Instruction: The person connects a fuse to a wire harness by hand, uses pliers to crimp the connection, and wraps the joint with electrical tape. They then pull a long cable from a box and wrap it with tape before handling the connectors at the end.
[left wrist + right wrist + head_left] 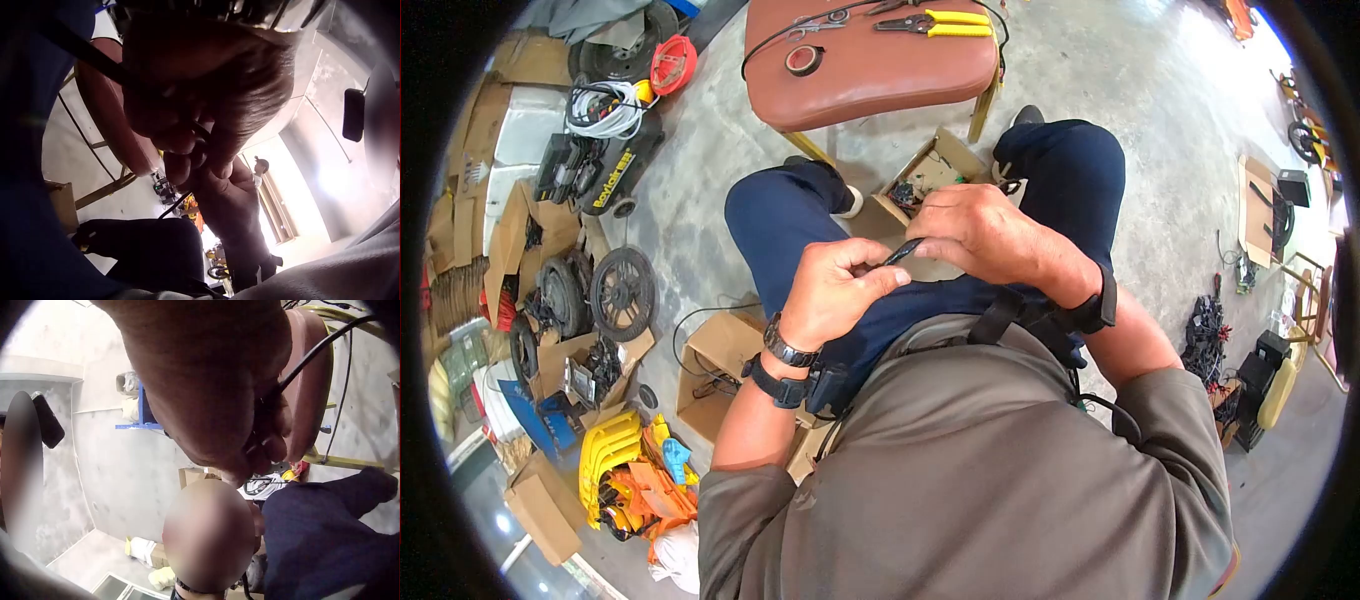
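Between both hands, over the lap, runs a short stretch of black cable [902,252] with a twisted, shiny look. My left hand [830,290] pinches one end of this stretch between thumb and fingers. Close beside it, my right hand [980,232] grips the other end with thumb and curled fingertips. In the left wrist view the cable [87,51] passes in front of the dark left hand [212,81], and the right hand [234,203] meets it fingertip to fingertip. From the right hand [200,375], the cable [322,350] leads off to the upper right.
A padded brown stool [870,75] ahead holds yellow-handled pliers [955,24], scissors [818,27] and a tape roll [804,61]. An open cardboard box [960,155] with wiring sits between the feet. Wheels [622,287] and boxes crowd the left floor; black parts [1205,335] lie right.
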Demonstrator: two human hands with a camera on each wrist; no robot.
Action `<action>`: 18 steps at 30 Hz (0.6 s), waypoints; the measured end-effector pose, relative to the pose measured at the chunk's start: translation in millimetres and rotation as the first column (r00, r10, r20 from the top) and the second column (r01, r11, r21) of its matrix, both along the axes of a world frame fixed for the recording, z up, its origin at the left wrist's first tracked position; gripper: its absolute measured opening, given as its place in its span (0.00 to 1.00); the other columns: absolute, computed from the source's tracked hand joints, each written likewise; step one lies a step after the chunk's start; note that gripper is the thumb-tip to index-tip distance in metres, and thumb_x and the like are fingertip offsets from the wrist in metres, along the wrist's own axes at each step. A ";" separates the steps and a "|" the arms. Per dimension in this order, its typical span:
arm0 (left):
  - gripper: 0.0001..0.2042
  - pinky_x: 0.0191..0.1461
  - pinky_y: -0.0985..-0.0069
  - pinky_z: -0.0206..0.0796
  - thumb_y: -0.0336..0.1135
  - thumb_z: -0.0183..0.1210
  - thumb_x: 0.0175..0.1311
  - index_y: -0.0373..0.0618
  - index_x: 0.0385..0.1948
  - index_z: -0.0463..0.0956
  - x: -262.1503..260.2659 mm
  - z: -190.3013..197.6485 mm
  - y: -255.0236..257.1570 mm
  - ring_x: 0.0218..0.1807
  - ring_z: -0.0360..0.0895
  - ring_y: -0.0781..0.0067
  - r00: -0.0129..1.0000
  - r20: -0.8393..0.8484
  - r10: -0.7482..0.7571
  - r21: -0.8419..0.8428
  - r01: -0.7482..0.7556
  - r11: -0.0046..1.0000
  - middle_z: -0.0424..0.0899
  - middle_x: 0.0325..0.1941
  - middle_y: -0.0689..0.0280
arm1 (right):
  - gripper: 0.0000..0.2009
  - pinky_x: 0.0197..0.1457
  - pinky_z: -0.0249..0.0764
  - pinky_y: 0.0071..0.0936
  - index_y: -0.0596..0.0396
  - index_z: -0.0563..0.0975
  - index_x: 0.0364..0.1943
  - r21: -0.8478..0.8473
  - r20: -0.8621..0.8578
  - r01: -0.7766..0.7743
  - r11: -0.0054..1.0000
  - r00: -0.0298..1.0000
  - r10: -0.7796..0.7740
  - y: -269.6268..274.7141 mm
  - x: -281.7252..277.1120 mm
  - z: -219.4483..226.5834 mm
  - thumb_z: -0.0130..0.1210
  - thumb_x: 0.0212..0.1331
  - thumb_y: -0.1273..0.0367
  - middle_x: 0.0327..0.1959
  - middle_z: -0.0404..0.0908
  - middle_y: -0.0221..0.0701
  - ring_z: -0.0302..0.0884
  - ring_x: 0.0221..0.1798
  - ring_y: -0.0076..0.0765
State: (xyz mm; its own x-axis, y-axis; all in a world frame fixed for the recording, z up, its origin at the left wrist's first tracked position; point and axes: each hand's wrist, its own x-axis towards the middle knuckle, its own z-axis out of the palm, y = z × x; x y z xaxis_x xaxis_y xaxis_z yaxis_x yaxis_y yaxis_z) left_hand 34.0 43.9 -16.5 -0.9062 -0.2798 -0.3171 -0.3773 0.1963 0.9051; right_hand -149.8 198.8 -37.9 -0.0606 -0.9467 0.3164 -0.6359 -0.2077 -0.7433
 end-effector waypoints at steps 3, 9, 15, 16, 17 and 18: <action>0.07 0.27 0.79 0.63 0.30 0.69 0.55 0.37 0.29 0.82 -6.8 5.5 6.8 0.23 0.68 0.84 0.996 -0.070 0.052 -0.063 -0.057 0.996 0.78 0.21 0.69 | 0.07 0.41 0.75 0.44 0.54 0.79 0.36 -0.010 -0.001 0.022 1.000 1.000 -0.022 -1.2 0.5 1.4 0.59 0.57 0.67 0.31 0.80 0.38 0.79 0.37 0.52; 0.09 0.26 0.73 0.63 0.31 0.69 0.54 0.37 0.26 0.79 -8.7 -0.8 4.2 0.20 0.69 0.72 0.985 -0.155 -0.076 -0.270 0.032 0.962 0.77 0.21 0.58 | 0.08 0.39 0.75 0.45 0.53 0.78 0.38 0.062 0.088 0.011 0.998 0.996 -0.017 0.6 4.6 6.5 0.59 0.58 0.66 0.30 0.79 0.38 0.79 0.36 0.54; 0.08 0.26 0.77 0.62 0.29 0.70 0.55 0.37 0.24 0.79 -8.0 -6.1 3.0 0.21 0.69 0.80 0.994 -0.088 -0.065 -0.212 0.045 0.976 0.77 0.19 0.66 | 0.07 0.37 0.74 0.47 0.53 0.77 0.37 0.097 0.095 0.008 0.995 0.995 -0.017 0.3 7.6 0.2 0.58 0.58 0.67 0.29 0.78 0.38 0.79 0.35 0.55; 0.08 0.26 0.76 0.63 0.28 0.69 0.54 0.37 0.24 0.78 -8.0 -5.2 4.7 0.21 0.71 0.77 0.988 -0.129 -0.081 -0.261 0.045 0.964 0.78 0.19 0.64 | 0.07 0.37 0.74 0.47 0.55 0.77 0.38 0.108 0.096 -0.004 0.994 0.995 -0.006 0.8 8.2 -0.3 0.58 0.58 0.69 0.29 0.78 0.39 0.79 0.35 0.55; 0.08 0.26 0.75 0.64 0.28 0.69 0.54 0.38 0.24 0.78 -8.7 -3.7 6.6 0.21 0.72 0.73 0.981 -0.169 -0.099 -0.309 0.043 0.950 0.78 0.20 0.63 | 0.07 0.38 0.73 0.46 0.56 0.76 0.38 0.119 0.097 -0.016 0.993 0.995 0.004 1.6 8.7 -1.2 0.58 0.58 0.71 0.30 0.78 0.40 0.78 0.35 0.56; 0.08 0.26 0.73 0.65 0.28 0.69 0.53 0.38 0.24 0.78 -9.5 -2.6 7.7 0.21 0.74 0.70 0.971 -0.208 -0.119 -0.356 0.038 0.934 0.78 0.20 0.62 | 0.07 0.38 0.72 0.46 0.58 0.76 0.39 0.131 0.099 -0.027 0.991 0.995 0.014 2.3 9.0 -2.3 0.58 0.58 0.72 0.31 0.77 0.41 0.77 0.35 0.56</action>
